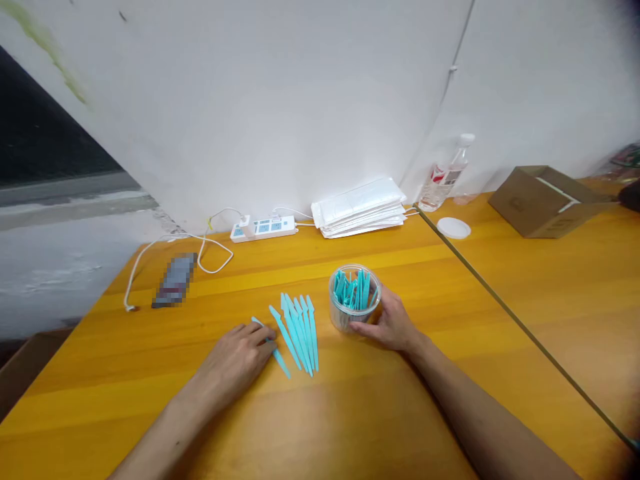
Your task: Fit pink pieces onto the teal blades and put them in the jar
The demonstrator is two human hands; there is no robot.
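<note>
Several slim turquoise plastic sticks (300,337) with notched, knife-like heads lie fanned side by side on the wooden table. Just left of them, my left hand (245,350) has its fingers curled over one more turquoise knife-shaped stick (281,363), whose two ends stick out. The stick lies at table level under the fingertips. A clear round jar (345,320) stands upright without a lid, packed with more turquoise pieces (357,290). My right hand (393,320) is wrapped round the jar's right side, thumb across its front.
Behind are a power strip (264,229) with white cables, a stack of white packets (360,208) and a plastic bottle (445,177). A white lid (454,228) and an open cardboard box (543,203) are at right, past a table seam. A phone, blurred (175,280), lies left.
</note>
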